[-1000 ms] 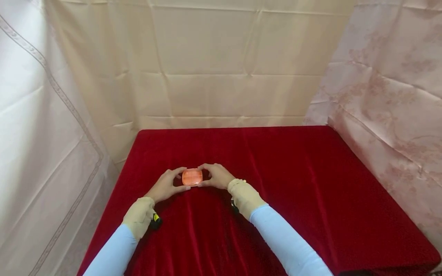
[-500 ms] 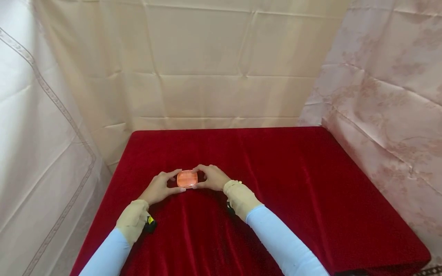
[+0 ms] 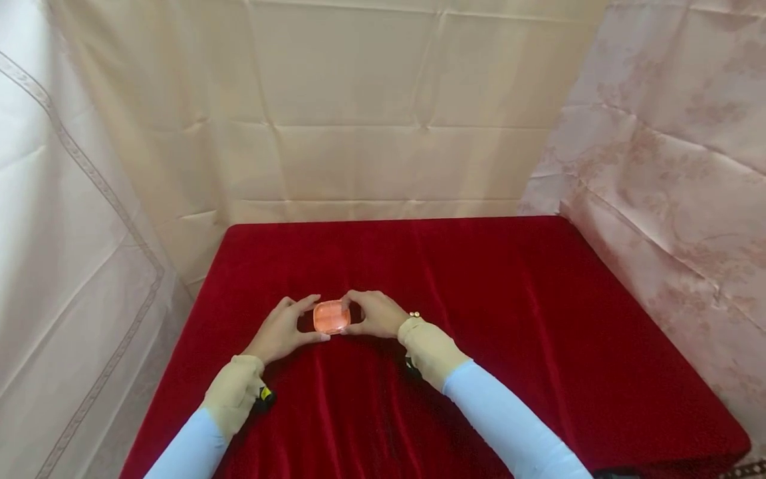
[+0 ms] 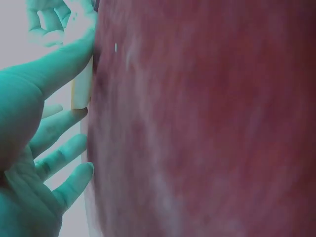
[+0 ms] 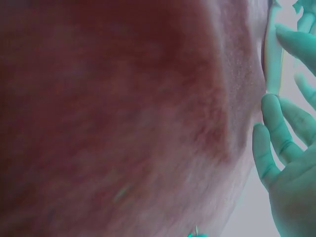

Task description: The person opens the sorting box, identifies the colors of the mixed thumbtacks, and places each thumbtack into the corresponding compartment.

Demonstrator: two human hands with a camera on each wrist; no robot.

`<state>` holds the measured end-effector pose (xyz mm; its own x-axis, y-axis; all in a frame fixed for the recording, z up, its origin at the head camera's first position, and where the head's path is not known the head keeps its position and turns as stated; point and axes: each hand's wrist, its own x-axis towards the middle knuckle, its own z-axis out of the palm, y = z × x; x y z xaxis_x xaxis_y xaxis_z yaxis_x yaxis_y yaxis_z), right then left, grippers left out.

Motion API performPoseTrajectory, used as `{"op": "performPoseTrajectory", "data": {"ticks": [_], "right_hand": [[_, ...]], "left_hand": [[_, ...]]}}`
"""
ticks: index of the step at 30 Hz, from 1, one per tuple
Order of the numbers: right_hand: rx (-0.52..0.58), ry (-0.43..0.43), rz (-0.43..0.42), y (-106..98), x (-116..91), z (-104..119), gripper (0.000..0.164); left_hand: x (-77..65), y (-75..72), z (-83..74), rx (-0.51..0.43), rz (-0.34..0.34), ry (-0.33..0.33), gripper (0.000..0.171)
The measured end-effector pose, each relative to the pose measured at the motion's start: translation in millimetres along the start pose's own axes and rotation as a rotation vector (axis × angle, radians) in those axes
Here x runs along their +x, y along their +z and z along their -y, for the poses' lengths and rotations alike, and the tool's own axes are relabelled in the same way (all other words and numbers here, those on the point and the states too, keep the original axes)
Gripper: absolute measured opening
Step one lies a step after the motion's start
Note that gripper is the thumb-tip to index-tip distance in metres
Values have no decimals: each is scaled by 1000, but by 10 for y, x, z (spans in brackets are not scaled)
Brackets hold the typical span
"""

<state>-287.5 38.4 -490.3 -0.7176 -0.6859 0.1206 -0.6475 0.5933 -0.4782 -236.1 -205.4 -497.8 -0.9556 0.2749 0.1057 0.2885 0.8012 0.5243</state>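
Note:
A small orange translucent plastic box (image 3: 332,317) with rounded corners lies low over the red cloth, between both hands in the head view. My left hand (image 3: 280,330) spans its left side, thumb at the near edge and index finger by the far-left corner. On the right, my right hand (image 3: 377,315) pinches it between index finger and thumb. The left wrist view has the box (image 4: 81,91) edge-on, partly behind the left hand's thumb, with the index fingertip at its end. Edge-on too, the box (image 5: 273,59) appears beside the right hand (image 5: 291,163) in the right wrist view.
A table under red velvet cloth (image 3: 479,319) stretches away from the person, with slight folds at the front. Cream curtains (image 3: 389,100) hang behind it, a white one (image 3: 72,266) at the left and a pink floral one (image 3: 670,166) at the right.
The head view has shifted slightly. The right index finger now reaches further onto the box's top, and the left index fingertip stands a little off the corner it touched. The box stays between both hands.

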Motion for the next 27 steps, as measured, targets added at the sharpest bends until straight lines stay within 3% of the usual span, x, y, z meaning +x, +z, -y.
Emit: {"op": "performPoseTrajectory", "data": {"ticks": [7,15,27], "right_hand": [[-13,14,39,-73,-337,-1,43],[21,4,12,-167,-731,-56,45],[-7,-49,9,-129,-866,-80,40]], "left_hand": [[-135,95,-238,1,2,16,83],[-184,237,-530,-44,17,66,79],[-212,337,-547,-72,95,79,79]]}}
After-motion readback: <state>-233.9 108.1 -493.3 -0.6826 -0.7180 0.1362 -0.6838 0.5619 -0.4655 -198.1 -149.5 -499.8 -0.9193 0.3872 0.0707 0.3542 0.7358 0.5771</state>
